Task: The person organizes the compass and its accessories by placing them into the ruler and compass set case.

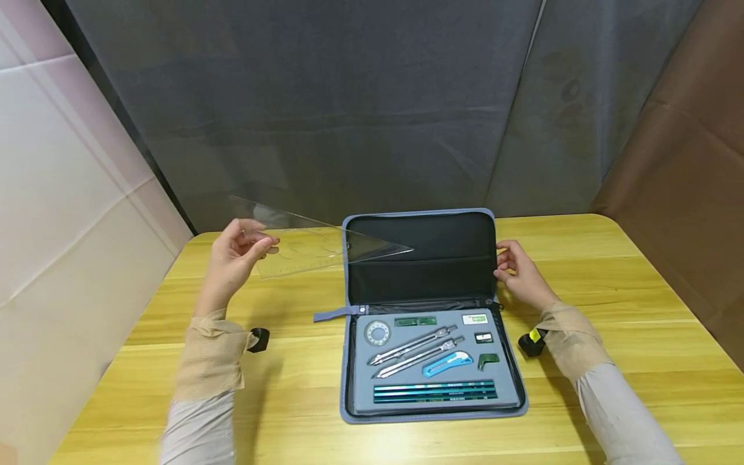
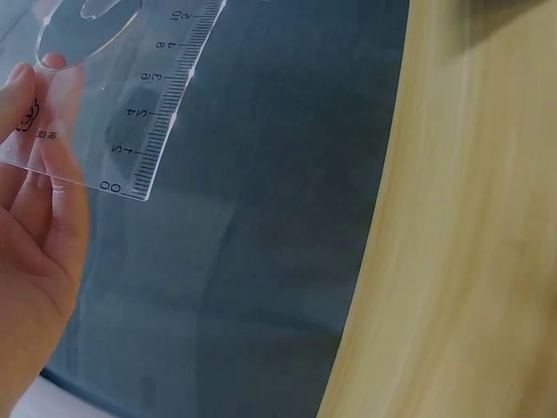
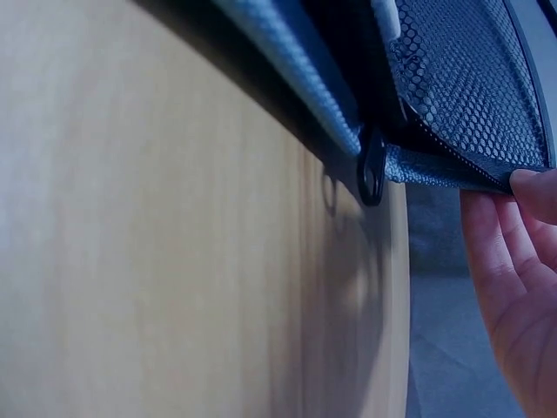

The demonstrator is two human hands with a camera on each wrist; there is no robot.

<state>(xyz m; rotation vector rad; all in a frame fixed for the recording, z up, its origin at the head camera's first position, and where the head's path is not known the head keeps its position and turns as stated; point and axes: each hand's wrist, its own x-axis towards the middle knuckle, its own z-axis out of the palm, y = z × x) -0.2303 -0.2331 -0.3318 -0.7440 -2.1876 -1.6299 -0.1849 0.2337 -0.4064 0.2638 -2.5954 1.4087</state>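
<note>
My left hand (image 1: 237, 254) pinches a clear plastic set square (image 1: 316, 244) by its left end and holds it up over the table, left of the case. In the left wrist view the set square (image 2: 130, 104) shows its ruler marks, with my fingers (image 2: 39, 174) behind it. An open grey zip case (image 1: 430, 310) lies in the middle. My right hand (image 1: 520, 270) holds the right edge of its upright lid (image 1: 421, 255); the right wrist view shows fingertips (image 3: 531, 187) on the lid's mesh edge (image 3: 470, 87).
The case's foam tray (image 1: 395, 387) holds a round protractor, two compasses, a blue utility knife (image 1: 446, 363), pencils (image 1: 434, 391) and small items. The wooden table (image 1: 290, 361) ends at a dark curtain behind. A white panel stands at the left, a brown one at the right.
</note>
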